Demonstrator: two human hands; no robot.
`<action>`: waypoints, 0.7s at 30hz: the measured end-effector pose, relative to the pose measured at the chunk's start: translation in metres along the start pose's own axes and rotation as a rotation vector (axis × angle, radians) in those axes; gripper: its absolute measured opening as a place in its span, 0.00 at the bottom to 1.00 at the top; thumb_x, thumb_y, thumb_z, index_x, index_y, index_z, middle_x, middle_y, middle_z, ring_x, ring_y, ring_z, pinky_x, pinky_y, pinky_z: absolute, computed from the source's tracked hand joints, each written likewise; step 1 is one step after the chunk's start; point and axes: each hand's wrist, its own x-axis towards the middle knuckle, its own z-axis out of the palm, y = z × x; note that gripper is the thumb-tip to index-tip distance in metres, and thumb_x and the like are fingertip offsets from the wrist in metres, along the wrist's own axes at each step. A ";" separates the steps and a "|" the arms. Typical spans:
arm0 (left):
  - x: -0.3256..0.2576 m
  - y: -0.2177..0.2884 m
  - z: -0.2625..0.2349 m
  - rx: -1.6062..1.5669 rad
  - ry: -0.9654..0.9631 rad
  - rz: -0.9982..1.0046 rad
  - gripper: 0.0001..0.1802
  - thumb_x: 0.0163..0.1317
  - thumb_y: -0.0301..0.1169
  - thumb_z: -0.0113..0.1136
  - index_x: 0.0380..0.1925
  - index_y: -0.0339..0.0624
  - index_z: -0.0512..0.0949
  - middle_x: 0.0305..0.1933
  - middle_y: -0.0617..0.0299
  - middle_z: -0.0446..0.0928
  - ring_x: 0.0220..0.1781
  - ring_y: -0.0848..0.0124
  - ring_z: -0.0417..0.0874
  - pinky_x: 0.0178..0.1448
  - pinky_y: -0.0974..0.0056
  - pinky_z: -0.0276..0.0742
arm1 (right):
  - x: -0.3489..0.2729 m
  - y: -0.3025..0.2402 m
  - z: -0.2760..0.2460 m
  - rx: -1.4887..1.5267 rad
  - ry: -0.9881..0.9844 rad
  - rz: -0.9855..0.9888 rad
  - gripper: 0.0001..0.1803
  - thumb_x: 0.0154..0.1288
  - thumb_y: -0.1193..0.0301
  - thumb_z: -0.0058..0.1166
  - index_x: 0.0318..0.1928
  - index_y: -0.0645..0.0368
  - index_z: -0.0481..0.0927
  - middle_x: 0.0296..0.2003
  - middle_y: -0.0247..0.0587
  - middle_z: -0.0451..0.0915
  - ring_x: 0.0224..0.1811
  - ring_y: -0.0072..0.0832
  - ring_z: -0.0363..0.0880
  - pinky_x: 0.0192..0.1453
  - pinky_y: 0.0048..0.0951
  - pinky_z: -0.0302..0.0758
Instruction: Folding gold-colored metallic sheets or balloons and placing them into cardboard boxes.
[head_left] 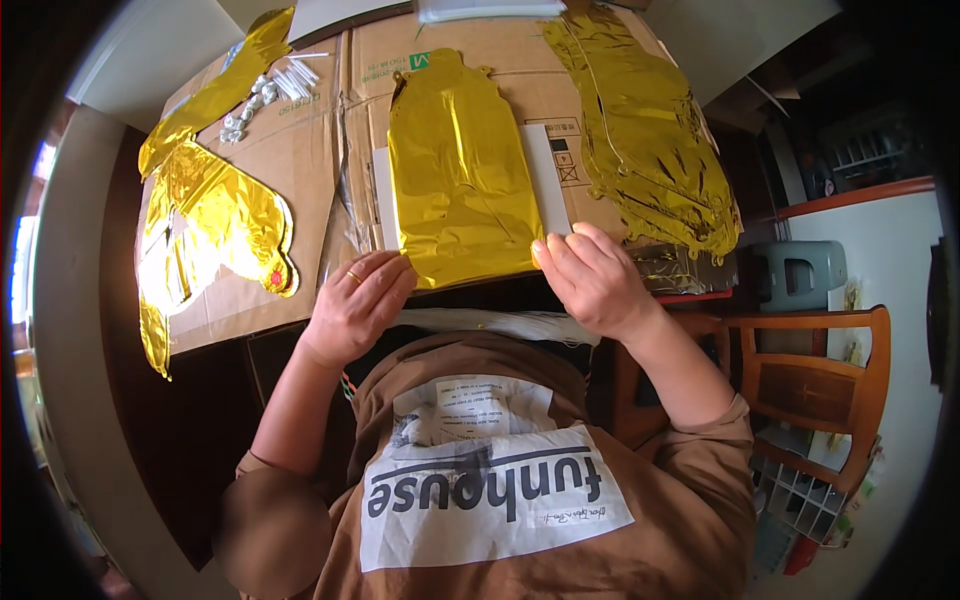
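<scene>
A flat gold foil balloon [462,170] lies lengthwise in front of me, its narrow end pointing away. Under it is a white card [548,175], showing along both sides. My left hand [362,300] pinches the balloon's near left corner at the table's edge. At the near right corner, the fingers of my right hand [592,278] are pressed together on the foil. The near edge stretches between my two hands, and the foil has soft creases across it.
Cardboard [320,110] covers the table. More gold foil balloons lie in a pile [650,130] at the right and a crumpled one [235,200] at the left. White sticks [295,78] and small silvery pieces [235,125] sit far left. A wooden chair [810,385] stands right.
</scene>
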 end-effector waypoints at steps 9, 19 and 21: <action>0.013 -0.012 -0.006 0.023 -0.055 0.094 0.18 0.56 0.27 0.64 0.47 0.32 0.82 0.49 0.52 0.82 0.53 0.57 0.86 0.56 0.55 0.85 | 0.006 0.011 0.004 -0.052 -0.097 -0.076 0.16 0.63 0.74 0.59 0.48 0.73 0.84 0.42 0.49 0.83 0.44 0.38 0.81 0.61 0.40 0.79; 0.017 0.003 -0.014 0.008 -0.149 0.002 0.17 0.58 0.25 0.64 0.48 0.30 0.83 0.52 0.50 0.83 0.56 0.55 0.87 0.57 0.55 0.84 | -0.001 -0.042 -0.010 -0.047 -0.218 0.344 0.29 0.69 0.74 0.48 0.68 0.75 0.71 0.61 0.67 0.76 0.63 0.56 0.76 0.77 0.62 0.63; 0.016 0.003 -0.013 0.011 -0.159 -0.003 0.17 0.58 0.24 0.64 0.48 0.30 0.83 0.52 0.49 0.83 0.56 0.54 0.87 0.58 0.55 0.84 | 0.004 -0.058 -0.013 -0.053 -0.167 0.455 0.30 0.70 0.73 0.48 0.70 0.73 0.69 0.63 0.67 0.75 0.65 0.57 0.75 0.77 0.62 0.62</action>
